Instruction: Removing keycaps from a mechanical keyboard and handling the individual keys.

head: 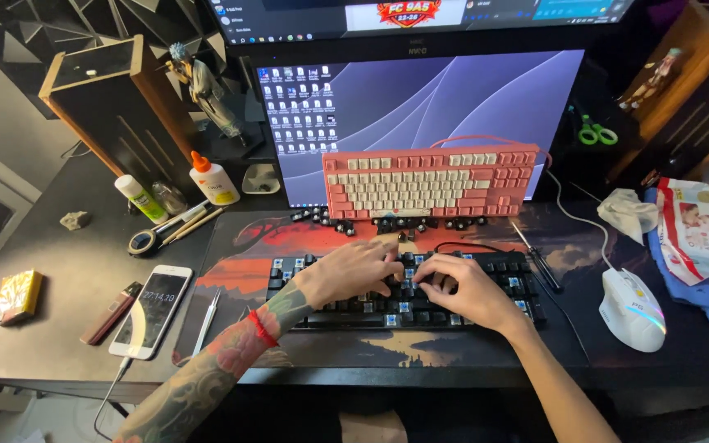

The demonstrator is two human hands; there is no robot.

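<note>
I look down on a dark desk with a printed mat (322, 246), where my left hand (354, 271) and right hand (457, 287) rest side by side on the black keyboard (404, 291), fingers curled onto its middle; what they pinch I cannot tell. Many keycaps are off, baring blue switches, with loose caps (395, 221) lined beneath the pink keyboard (430, 182), which leans against the lower of two monitors (420, 98), likely for room.

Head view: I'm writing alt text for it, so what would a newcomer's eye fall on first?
The pink keyboard propped upright against the monitor stands out. Below it, the left hand and right hand meet over a black keyboard with many keycaps off, loose black keycaps behind it. At far right sits a white mouse with glowing trim.
</note>
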